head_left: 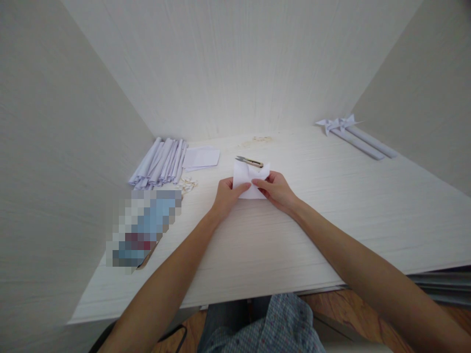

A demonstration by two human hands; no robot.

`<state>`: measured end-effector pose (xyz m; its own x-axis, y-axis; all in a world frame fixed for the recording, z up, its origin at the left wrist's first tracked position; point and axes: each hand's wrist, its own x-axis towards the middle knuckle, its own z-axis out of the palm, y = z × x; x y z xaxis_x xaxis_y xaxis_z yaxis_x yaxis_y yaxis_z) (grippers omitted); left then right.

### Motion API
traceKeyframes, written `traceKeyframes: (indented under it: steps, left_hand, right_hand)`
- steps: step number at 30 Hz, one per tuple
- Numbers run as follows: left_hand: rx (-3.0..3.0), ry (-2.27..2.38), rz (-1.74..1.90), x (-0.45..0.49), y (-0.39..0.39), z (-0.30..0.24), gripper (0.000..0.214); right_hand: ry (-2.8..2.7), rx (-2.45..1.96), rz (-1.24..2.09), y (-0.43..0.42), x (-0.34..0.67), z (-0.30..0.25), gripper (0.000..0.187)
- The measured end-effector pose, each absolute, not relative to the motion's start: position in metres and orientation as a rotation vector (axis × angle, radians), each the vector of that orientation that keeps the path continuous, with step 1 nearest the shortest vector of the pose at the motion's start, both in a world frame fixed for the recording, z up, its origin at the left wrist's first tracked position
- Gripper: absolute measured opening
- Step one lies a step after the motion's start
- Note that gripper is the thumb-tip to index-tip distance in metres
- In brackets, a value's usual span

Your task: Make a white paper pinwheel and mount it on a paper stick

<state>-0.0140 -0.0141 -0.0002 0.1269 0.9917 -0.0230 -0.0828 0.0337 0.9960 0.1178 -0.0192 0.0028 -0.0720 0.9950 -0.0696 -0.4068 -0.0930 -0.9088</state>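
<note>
At the middle of the white table [349, 196], a person works over a small white sheet of paper [243, 172], and from here I can see both bare hands on it. The left hand [225, 195] pinches its left side, thumb pressed flat on top; the right hand [278, 191] grips the right side, its thumb tip close to the other, and the paper bends up a little there. Just beyond the sheet lies a pair of snips [250, 161], blades pointing left. Over on the left a pile of rolled paper tubes [160, 164] sits beside some flat paper squares [201, 158], with small pale bits [188, 184] scattered just in front. Nearer the person, a pixelated object [147, 228] is impossible to make out. At the far right, two paper pinwheels [336, 125] top two slim sticks [356, 143].
</note>
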Motion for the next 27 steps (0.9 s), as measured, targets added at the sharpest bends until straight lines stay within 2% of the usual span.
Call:
traceKeyframes:
  steps: [27]
  left_hand:
    - [1.141, 1.072, 1.140, -0.0139, -0.0130, -0.0016, 0.020]
  right_hand:
    - [-0.928, -0.905, 1.505, -0.0165, 0.1215, -0.0002, 0.021]
